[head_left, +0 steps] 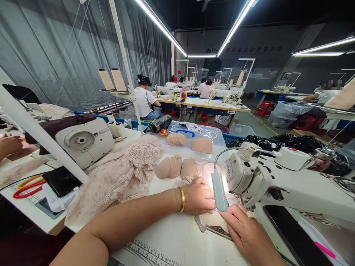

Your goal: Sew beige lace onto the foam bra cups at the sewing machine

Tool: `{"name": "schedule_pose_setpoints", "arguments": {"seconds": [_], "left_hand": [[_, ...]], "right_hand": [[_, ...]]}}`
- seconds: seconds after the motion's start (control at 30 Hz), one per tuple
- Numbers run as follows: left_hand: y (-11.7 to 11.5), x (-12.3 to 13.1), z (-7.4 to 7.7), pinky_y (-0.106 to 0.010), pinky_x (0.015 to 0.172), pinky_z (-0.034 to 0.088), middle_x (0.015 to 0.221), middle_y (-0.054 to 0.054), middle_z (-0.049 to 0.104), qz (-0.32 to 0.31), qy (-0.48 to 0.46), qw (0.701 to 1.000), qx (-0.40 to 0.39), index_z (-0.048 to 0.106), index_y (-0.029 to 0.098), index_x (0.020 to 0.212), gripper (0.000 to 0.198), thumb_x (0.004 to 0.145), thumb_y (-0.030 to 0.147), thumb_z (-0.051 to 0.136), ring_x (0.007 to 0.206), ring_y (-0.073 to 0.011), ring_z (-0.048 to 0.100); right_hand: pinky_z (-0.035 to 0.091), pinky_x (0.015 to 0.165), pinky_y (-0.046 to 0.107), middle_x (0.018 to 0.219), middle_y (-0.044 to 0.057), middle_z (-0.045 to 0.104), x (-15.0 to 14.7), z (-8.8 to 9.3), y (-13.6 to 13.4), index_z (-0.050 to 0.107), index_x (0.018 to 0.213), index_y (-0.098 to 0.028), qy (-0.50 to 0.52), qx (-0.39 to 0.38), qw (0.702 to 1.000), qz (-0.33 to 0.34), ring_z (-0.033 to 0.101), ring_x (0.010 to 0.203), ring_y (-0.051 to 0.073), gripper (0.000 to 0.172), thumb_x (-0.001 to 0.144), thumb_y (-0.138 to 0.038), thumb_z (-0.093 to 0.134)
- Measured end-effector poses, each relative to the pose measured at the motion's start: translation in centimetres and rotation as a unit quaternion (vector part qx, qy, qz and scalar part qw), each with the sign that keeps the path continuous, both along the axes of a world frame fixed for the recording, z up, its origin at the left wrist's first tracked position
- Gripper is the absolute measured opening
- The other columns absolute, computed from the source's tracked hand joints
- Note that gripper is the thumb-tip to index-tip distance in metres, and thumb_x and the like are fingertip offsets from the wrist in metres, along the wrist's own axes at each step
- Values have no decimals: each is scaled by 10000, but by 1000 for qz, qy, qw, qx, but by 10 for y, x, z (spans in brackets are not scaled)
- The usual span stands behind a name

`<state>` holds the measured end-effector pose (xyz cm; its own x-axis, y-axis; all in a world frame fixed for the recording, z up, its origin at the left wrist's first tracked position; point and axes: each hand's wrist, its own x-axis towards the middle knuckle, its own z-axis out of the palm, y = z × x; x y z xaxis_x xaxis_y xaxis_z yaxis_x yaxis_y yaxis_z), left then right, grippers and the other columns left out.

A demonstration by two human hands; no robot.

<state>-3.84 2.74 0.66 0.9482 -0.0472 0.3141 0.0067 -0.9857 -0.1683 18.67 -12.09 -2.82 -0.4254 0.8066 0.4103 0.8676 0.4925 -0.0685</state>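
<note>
My left hand [197, 195], with a gold bangle at the wrist, presses bent fingers onto pale pink lace fabric [183, 181] beside the sewing machine head [241, 171]. My right hand [244, 227] lies at the near side of the needle area, fingers together and tips close to the left hand's. A grey gooseneck lamp [219, 192] hangs in front and hides the needle and the stitching spot; what the right fingertips hold cannot be made out. Beyond the left hand lie a fanned stack of beige bra pads [169, 167] and another pad [189, 168].
Lace garments [119, 177] are heaped to the left. More pads [176, 139] rest on a clear plastic box lid [219, 138] at the back. A black phone-like slab [295, 229] lies right of the machine. Another machine [83, 140] and a co-worker's hand [11, 147] are at far left.
</note>
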Motion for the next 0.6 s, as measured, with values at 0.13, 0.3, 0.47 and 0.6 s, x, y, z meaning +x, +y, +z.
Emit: {"name": "schedule_pose_setpoints", "arguments": {"seconds": [0.13, 0.3, 0.47, 0.6], "left_hand": [[1, -2, -1, -460, 945, 319, 970, -9, 729, -1, -16, 1000, -10, 705, 239, 935, 168, 1020, 330, 593, 868, -191, 581], [6, -1, 2, -472, 955, 305, 1018, -38, 744, 28, -3, 1000, -6, 730, 244, 980, 128, 998, 293, 614, 894, -199, 597], [8, 6, 0, -477, 935, 322, 982, -48, 736, 57, 23, 998, -17, 721, 231, 958, 122, 977, 273, 609, 940, -220, 609], [7, 11, 2, -440, 867, 358, 868, -57, 699, 89, 34, 995, -17, 688, 180, 931, 92, 862, 130, 653, 803, -204, 599]], "right_hand": [[487, 513, 271, 880, 39, 622, -1, -10, -1, 606, 1306, -266, 25, 25, 999, -25, 637, 746, 193, 346, 1061, -180, 378], [481, 510, 281, 845, 21, 593, -6, -10, -2, 614, 1300, -287, 42, -9, 998, -51, 627, 675, 178, 355, 1062, -194, 369], [484, 504, 279, 826, 26, 620, -6, -4, 0, 672, 1106, -273, 73, 10, 997, -39, 640, 658, 173, 277, 1063, -231, 402], [552, 614, 293, 893, 29, 679, -5, 0, -1, 668, 1216, -280, 132, 23, 991, -6, 716, 759, 189, 288, 1056, -231, 433]]}}
